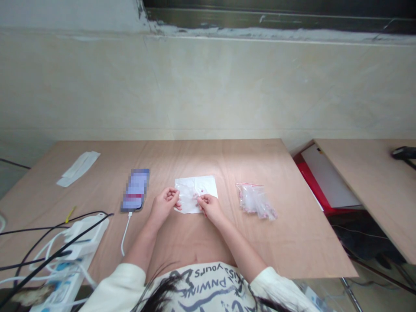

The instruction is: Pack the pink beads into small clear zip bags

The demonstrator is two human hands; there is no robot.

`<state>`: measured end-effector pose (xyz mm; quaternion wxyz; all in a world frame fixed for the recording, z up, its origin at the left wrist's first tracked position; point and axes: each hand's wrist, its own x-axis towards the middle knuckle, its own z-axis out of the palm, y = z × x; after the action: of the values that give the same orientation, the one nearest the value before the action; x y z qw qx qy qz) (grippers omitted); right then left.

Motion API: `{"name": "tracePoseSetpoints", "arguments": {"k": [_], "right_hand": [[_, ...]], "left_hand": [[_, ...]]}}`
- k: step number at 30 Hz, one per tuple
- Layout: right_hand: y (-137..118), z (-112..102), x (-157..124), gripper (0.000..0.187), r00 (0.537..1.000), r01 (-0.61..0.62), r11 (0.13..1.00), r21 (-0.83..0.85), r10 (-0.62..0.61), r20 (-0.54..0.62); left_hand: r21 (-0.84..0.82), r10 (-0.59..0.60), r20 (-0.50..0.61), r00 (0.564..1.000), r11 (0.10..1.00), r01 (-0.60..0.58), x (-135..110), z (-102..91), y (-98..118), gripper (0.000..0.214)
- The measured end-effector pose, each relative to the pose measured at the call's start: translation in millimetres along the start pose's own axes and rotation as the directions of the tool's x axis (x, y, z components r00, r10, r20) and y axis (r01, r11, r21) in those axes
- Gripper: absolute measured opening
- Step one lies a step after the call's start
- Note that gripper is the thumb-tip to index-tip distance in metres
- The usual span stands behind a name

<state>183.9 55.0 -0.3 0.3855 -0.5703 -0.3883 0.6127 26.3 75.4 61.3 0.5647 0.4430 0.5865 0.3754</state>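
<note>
Both my hands are at the middle of the plywood table, pinching a translucent white plastic bag with small red marks. My left hand holds its lower left side between fingertips and thumb. My right hand grips near its lower right corner. The bag lies flat on the tabletop under my fingers. To the right of my right hand sits a bundle of small zip bags with red-lined edges, apart from my hands. Whatever the bundle contains is too small to tell.
A phone lies left of my hands, its white charging cable trailing down. Further left are a power strip with black and white cords, a white folded sheet and a small yellow item. A wall stands behind the table.
</note>
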Motion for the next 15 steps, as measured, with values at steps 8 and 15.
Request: {"name": "tracePoseSetpoints", "arguments": {"k": [8, 15], "right_hand": [[1.7, -0.1, 0.4, 0.029, 1.0, -0.004, 1.0, -0.003, 0.004, 0.001], [-1.6, -0.7, -2.3, 0.027, 1.0, -0.018, 1.0, 0.023, 0.017, 0.016]], "left_hand": [[0.0, 0.013, -0.025, 1.0, 1.0, -0.013, 1.7, -0.4, 1.7, 0.029], [-0.009, 0.003, -0.026, 1.0, 1.0, -0.003, 2.1, -4.8, -1.1, 0.03]]}}
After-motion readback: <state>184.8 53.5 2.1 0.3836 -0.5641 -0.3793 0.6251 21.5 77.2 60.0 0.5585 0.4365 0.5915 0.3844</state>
